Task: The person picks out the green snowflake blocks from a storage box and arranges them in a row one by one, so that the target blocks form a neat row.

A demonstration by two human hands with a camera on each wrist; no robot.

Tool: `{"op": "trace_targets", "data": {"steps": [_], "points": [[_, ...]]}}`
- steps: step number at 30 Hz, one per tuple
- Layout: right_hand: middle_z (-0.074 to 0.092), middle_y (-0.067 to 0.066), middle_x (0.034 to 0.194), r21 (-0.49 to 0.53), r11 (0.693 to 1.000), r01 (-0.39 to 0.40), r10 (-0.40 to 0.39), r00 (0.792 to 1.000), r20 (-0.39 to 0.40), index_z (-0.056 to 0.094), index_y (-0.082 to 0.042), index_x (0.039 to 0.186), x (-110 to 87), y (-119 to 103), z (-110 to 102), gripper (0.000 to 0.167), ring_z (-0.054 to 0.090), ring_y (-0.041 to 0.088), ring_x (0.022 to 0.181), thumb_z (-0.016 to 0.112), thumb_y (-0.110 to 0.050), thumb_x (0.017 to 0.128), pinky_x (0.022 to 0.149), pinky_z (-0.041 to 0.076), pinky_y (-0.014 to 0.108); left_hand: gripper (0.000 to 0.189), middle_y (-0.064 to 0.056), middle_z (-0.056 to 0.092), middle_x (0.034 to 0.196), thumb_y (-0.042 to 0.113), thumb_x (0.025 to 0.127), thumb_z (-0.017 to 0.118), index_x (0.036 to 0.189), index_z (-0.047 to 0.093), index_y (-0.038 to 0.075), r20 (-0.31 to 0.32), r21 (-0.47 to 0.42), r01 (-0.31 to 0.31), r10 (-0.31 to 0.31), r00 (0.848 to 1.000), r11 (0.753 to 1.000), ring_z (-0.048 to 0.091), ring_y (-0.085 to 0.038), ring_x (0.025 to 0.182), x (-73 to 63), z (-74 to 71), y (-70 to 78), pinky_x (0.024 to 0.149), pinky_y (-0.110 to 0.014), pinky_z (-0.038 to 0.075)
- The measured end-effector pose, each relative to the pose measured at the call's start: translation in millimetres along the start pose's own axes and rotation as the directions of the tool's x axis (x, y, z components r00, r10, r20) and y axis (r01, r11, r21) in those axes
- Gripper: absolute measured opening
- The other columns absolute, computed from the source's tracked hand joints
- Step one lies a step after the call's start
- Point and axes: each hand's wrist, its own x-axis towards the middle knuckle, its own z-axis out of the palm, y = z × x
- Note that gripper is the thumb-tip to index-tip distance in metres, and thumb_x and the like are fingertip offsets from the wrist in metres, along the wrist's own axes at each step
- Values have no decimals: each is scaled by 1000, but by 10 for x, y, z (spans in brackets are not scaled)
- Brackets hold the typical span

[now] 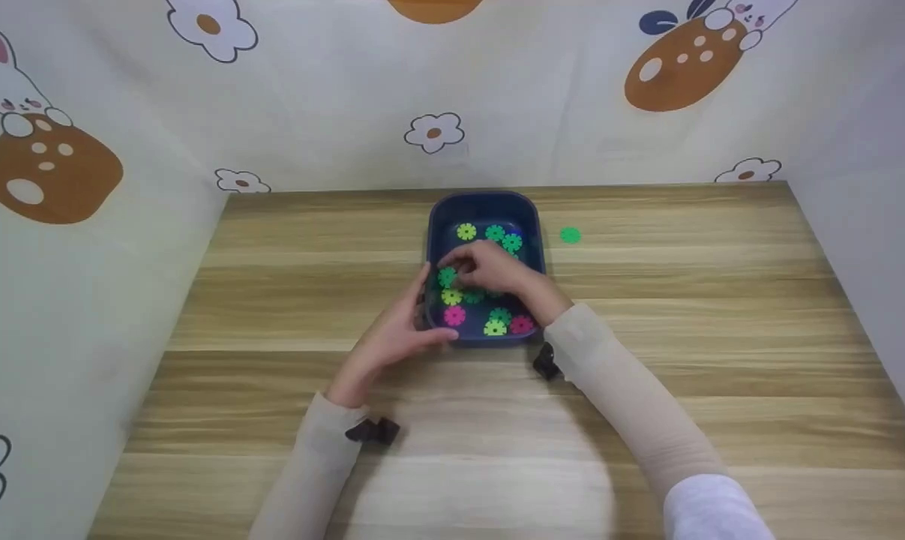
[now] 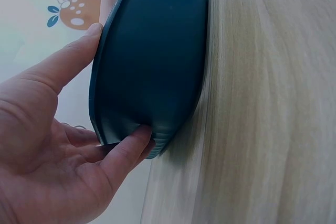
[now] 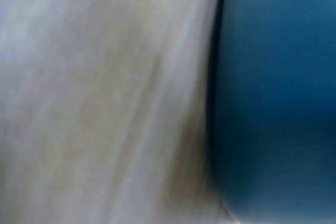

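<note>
A dark blue plastic tub [image 1: 486,196] stands on the table with several notched plastic discs inside, green, yellow and pink, such as a pink disc [image 1: 454,316] and a yellow disc [image 1: 466,231]. My left hand [image 1: 400,326] grips the tub's near left corner. In the left wrist view the left hand [image 2: 68,145] has its thumb on the rim and fingers against the outer wall. My right hand [image 1: 489,268] reaches into the tub, its curled fingers and thumb at a green disc [image 1: 446,277]. The right wrist view shows only the tub's outer wall [image 3: 278,87], blurred.
A single green disc [image 1: 570,235] lies on the wooden table [image 1: 684,315] to the right of the tub. Behind the table hangs a pale cloth [image 1: 527,97] printed with rabbits and flowers. Small black wrist cameras sit on both sleeves.
</note>
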Motion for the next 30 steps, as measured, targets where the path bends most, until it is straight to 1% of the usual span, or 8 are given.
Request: {"op": "trace_targets", "data": {"steps": [2,5,9,12,18,21,28,30], "points": [[73,10,113,7,1000,7,-7,1000,-4,69,-9,125,0,-4,-4,32,62,17,87,64,-7,94,84,55,31,108,-11,16,168,25,84,82,162,7,17,-3,-5,-6,6,1000,1000,35,-32,146,1,-3,1,105,-47,51],[73,12,113,25,1000,14,-14,1000,-11,69,-7,126,-7,-15,-9,32,64,17,86,61,-5,95,83,57,31,108,-11,16,168,24,84,81,162,7,16,-6,-3,-24,24,1000,1000,30,-33,150,4,-5,-10,119,-48,36],[74,12,111,41,999,10,-9,1000,-21,69,-7,126,-17,-18,-10,32,67,16,87,61,-5,95,83,59,32,108,-11,15,168,24,84,81,162,7,14,-7,-7,-53,52,999,999,25,-32,152,7,-5,-26,124,-49,27],[74,12,111,59,998,1,1,999,-33,69,-7,125,-20,-12,-8,30,69,17,87,60,-6,96,83,60,32,108,-10,15,168,22,84,81,162,8,13,-12,-10,-66,66,998,998,24,-31,153,9,-3,-29,125,-48,25],[71,16,118,147,989,-31,39,998,-57,68,-5,125,-32,-2,6,29,74,22,89,57,-5,99,81,62,31,108,-12,16,168,23,84,81,162,7,14,8,-24,-35,35,999,999,30,-32,150,4,15,-21,121,-48,33],[72,16,114,179,983,-42,56,996,-71,68,-5,124,-28,0,13,28,74,22,88,58,-4,98,80,62,32,108,-11,15,168,22,84,81,162,7,15,11,-35,-13,13,1000,999,34,-32,147,0,21,-20,114,-49,42],[73,18,102,231,972,-39,67,991,-113,64,0,113,-3,-11,8,18,72,20,84,61,-2,95,79,63,33,108,-11,13,168,24,84,81,162,6,16,-1,-12,-11,11,1000,1000,31,-31,149,3,7,-13,116,-49,40],[73,18,101,225,974,-36,63,991,-115,64,1,110,-4,-18,1,16,72,20,83,62,-2,94,78,63,33,108,-11,13,168,25,85,80,162,6,16,2,-18,-10,10,1000,1000,35,-32,145,5,-1,-14,106,-51,49]]}}
